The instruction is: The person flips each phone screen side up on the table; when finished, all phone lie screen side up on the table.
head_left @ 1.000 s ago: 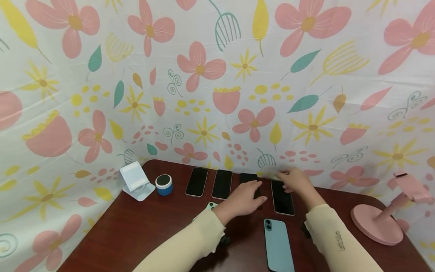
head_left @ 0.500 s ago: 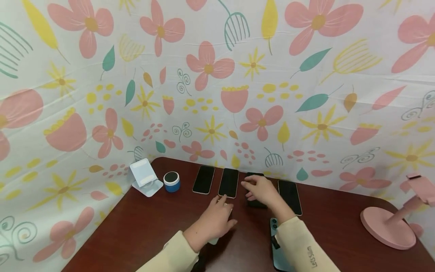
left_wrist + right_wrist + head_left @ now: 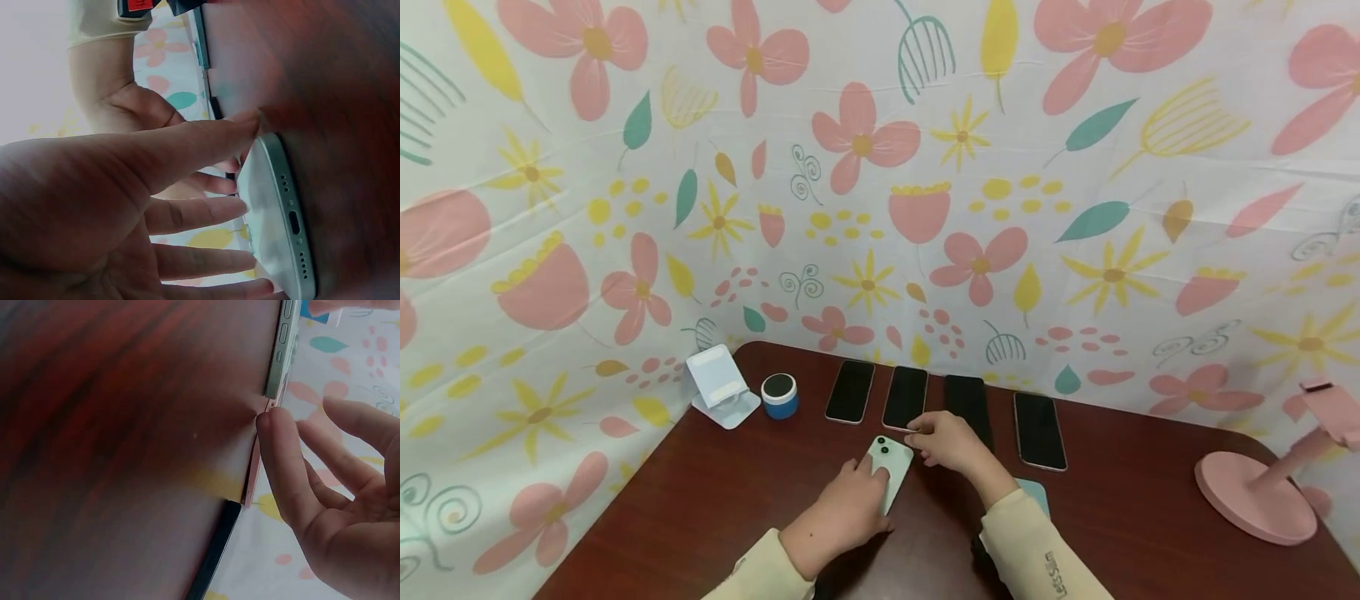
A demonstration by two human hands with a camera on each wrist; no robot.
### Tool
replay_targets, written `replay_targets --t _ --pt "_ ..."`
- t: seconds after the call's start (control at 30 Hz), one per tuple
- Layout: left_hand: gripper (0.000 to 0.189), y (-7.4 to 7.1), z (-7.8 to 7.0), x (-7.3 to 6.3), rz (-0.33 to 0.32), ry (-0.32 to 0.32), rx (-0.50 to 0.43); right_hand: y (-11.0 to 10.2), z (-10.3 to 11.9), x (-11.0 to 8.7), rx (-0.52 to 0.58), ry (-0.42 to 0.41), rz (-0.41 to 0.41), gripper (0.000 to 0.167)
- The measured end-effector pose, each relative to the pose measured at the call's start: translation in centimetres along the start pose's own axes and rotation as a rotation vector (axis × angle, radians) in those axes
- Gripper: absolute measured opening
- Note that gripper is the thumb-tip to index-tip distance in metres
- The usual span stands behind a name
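Touching light green phone [image 3: 897, 467] with left hand [image 3: 838, 512] — fingers straight, apart. Holding nothing in right hand [image 3: 947, 443], fingers loosely bent, by phone's camera end. Just past right hand — black phone [image 3: 966, 398].

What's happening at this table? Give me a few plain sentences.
A person is working with phones on a red-brown table. Their left hand lies over a pale green phone, camera side up, with their right hand beside its camera end; I can't tell whether that hand touches anything. Four dark phones lie in a row at the back, and a light-blue phone is partly hidden by the right sleeve. A pink stand is at the right.
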State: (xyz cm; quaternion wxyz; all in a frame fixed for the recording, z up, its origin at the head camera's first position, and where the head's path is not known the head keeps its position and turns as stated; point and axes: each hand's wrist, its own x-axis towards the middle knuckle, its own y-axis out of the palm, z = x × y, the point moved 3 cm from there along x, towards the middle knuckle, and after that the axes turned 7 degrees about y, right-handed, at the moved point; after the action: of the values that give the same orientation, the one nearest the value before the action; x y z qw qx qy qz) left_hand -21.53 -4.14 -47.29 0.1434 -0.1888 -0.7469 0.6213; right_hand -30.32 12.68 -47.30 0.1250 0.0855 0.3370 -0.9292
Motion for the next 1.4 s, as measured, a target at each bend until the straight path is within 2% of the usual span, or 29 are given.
replay_targets --t 0.23,0.3,0.47,0.6,0.7,0.83,0.93,1.03,1.17,1.4 --pt "0.061 2.1 1.3 0.5 0.004 0.027 0.043 0.1 0.1 -0.2 -0.081 -0.012 0.017 0.023" --pt "0.064 2.9 1.8 0.8 0.029 0.026 0.04 0.2 0.1 -0.2 -0.09 -0.006 0.023 0.023" --pt "0.068 5.5 3.2 1.8 0.06 0.046 0.046 0.5 0.0 -0.1 -0.104 0.008 0.036 0.023" --pt "0.068 6.2 3.7 2.1 0.065 0.059 0.04 0.7 -0.1 0.1 -0.106 0.003 0.034 0.023" --pt "0.068 5.6 3.4 1.9 0.079 0.055 0.016 0.9 -0.1 0.1 -0.101 0.007 0.032 0.023" --pt "0.072 3.3 2.2 1.0 0.096 0.043 -0.012 0.9 0.0 0.1 -0.07 0.024 0.021 0.02" --pt "0.073 1.5 1.1 0.4 0.078 0.033 -0.006 0.9 0.1 0.2 -0.035 0.031 0.026 0.018" --pt "0.073 0.4 0.2 -0.1 0.051 0.017 0.021 1.0 0.1 0.3 -0.019 0.037 0.038 0.017" --pt "0.076 -0.1 -0.3 -0.3 0.048 0.0 0.049 1.1 0.1 0.3 -0.028 0.031 0.042 0.015" --pt "0.078 0.4 0.0 -0.1 0.011 -0.017 0.066 1.4 0.2 0.5 -0.021 0.017 0.056 0.014"
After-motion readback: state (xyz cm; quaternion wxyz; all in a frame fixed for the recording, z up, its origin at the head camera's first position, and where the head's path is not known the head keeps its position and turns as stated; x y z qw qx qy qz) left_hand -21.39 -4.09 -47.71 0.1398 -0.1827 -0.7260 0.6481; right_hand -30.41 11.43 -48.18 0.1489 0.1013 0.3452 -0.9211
